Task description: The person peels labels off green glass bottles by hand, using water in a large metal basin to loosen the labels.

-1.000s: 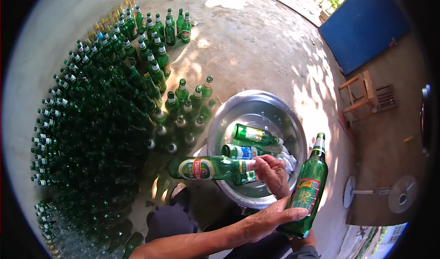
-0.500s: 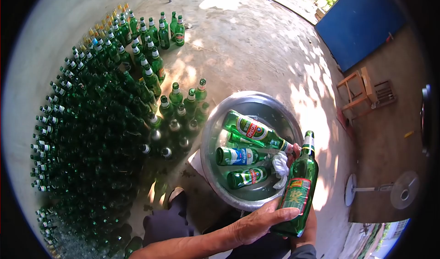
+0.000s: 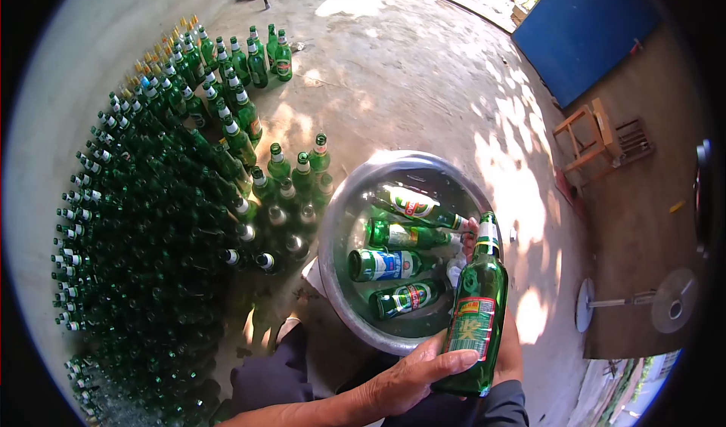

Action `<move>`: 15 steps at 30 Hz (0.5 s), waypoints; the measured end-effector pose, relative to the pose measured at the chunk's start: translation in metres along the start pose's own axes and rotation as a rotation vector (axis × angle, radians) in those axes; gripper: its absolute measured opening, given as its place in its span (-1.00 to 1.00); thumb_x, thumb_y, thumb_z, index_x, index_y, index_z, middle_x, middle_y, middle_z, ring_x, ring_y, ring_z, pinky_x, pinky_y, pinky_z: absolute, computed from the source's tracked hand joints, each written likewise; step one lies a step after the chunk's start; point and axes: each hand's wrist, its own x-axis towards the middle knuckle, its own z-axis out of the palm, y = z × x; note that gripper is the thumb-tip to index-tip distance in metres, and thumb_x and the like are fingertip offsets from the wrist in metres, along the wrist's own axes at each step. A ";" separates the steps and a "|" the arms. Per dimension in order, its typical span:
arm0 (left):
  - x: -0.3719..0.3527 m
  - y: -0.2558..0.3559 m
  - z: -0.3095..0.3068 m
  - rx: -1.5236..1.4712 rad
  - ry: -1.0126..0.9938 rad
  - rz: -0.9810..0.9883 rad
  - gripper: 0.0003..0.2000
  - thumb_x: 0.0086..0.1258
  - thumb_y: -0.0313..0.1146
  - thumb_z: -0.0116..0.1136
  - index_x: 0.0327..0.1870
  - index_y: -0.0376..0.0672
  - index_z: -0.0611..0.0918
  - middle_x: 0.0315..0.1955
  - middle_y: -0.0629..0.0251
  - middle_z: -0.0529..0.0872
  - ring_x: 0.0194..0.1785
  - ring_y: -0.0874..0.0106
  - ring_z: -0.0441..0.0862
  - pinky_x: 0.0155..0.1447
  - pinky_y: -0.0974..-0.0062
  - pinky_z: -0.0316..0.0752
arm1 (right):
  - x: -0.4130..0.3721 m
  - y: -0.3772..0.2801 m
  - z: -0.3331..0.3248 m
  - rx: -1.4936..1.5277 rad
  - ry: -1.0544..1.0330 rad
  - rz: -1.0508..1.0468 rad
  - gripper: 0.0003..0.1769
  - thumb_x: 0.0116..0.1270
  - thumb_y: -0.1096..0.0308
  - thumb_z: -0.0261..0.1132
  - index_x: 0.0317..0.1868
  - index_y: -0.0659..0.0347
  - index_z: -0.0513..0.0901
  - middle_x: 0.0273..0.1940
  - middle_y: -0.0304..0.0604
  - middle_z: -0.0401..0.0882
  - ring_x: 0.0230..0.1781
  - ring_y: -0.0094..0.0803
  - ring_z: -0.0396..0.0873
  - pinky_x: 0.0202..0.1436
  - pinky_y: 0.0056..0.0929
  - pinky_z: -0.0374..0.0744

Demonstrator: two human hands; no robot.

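A green bottle point(image 3: 478, 314) with a red and green label stands nearly upright in my left hand point(image 3: 420, 370), whose fingers are wrapped round its lower part. Behind this bottle, my right hand point(image 3: 470, 238) shows only its fingertips, near the bottle's neck and a white cloth point(image 3: 454, 267) at the basin's right side; the rest of it is hidden. Several green bottles lie in the water of a round metal basin point(image 3: 327, 261), among them one with a blue and white label point(image 3: 387, 265) and one with a red and white label point(image 3: 408, 298).
A large mass of green bottles point(image 3: 151, 238) stands along the left wall. Closer to the basin is a smaller group point(image 3: 302, 171). At the right are a wooden stool point(image 3: 590, 136), a fan point(image 3: 671, 300) and a blue panel point(image 3: 582, 38).
The upright bottle and my left hand have moved slightly left. In the basin, the top bottle has sunk lower, and the bottle below it shows more fully.
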 end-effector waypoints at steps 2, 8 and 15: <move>-0.001 0.001 0.003 -0.004 0.018 -0.020 -0.28 0.45 -0.07 0.28 0.50 -0.23 0.26 0.18 0.23 0.57 0.23 0.45 0.57 0.32 0.41 0.52 | 0.005 0.011 0.001 -0.078 0.027 -0.005 -0.46 0.49 0.28 0.36 0.37 0.34 0.48 0.24 0.00 0.59 0.18 -0.27 0.61 0.17 -0.27 0.66; -0.002 0.001 0.000 -0.004 0.031 -0.003 -0.30 0.45 -0.08 0.28 0.47 -0.26 0.28 0.17 0.21 0.58 0.21 0.46 0.59 0.30 0.40 0.53 | 0.007 0.050 0.002 -0.315 0.084 -0.031 -0.41 0.49 0.29 0.37 0.41 0.37 0.43 0.29 0.04 0.57 0.22 -0.27 0.59 0.19 -0.29 0.64; -0.006 -0.010 -0.004 0.126 0.176 0.185 -0.48 0.49 -0.15 0.22 0.35 -0.25 0.45 0.08 0.27 0.63 0.11 0.49 0.62 0.20 0.46 0.54 | 0.002 -0.026 0.163 -1.106 -0.131 -0.686 -0.15 0.36 -0.13 0.39 0.54 0.03 0.34 0.46 0.24 0.32 0.46 0.43 0.28 0.44 0.27 0.32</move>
